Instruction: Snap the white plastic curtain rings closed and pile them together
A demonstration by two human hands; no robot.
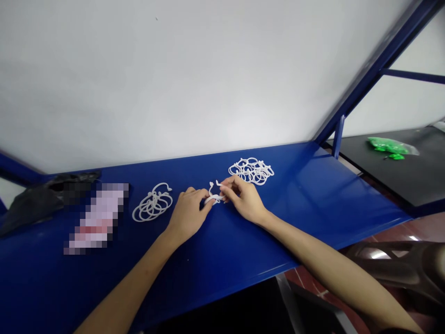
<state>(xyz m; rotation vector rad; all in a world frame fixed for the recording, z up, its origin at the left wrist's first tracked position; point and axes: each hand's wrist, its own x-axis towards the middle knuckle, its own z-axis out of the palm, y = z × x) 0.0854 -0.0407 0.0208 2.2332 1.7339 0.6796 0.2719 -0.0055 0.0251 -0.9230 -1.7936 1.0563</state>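
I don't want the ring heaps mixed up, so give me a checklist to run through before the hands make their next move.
1. Left hand has a grip on the white ring piece: ok, pinched at the fingertips.
2. Right hand is at the same piece: ok, fingers at its other side.
3. Held piece fully visible: not ok, fingers cover part of it.
4. Left ring heap apart from the left hand: ok, with a narrow gap.
5. Right ring heap untouched by the right hand: cannot tell, they nearly overlap in this view.
6. Black bag away from both hands: ok, far left.
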